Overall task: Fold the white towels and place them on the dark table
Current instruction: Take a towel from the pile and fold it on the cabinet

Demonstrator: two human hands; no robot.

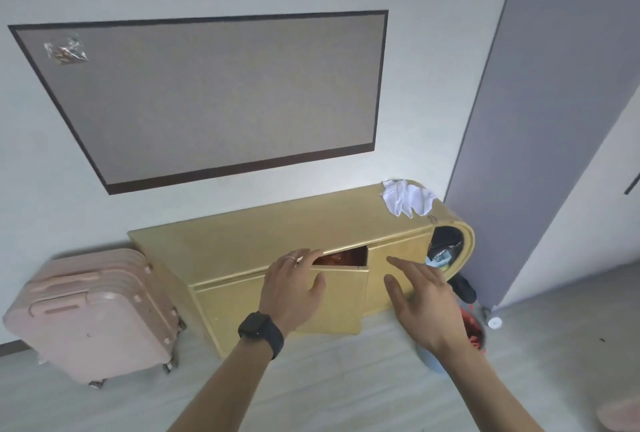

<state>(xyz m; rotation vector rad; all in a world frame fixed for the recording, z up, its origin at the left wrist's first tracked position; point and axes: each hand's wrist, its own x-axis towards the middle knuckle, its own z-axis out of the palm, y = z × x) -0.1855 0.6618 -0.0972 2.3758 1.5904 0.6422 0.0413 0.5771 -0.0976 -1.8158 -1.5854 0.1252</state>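
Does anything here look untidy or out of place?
Yes. A white towel lies crumpled, not folded, on the right end of the yellow cabinet. One cabinet door stands ajar; the left hand holds its top edge.

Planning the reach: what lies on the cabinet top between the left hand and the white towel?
Nothing. In the head view the yellow cabinet top is bare from the left hand, which grips the open door, to the crumpled white towel.

Probably a home bedroom: pink suitcase (93, 313) beside a yellow cabinet (225, 244) (door (343, 296) ajar), wall-mounted screen (214, 95).
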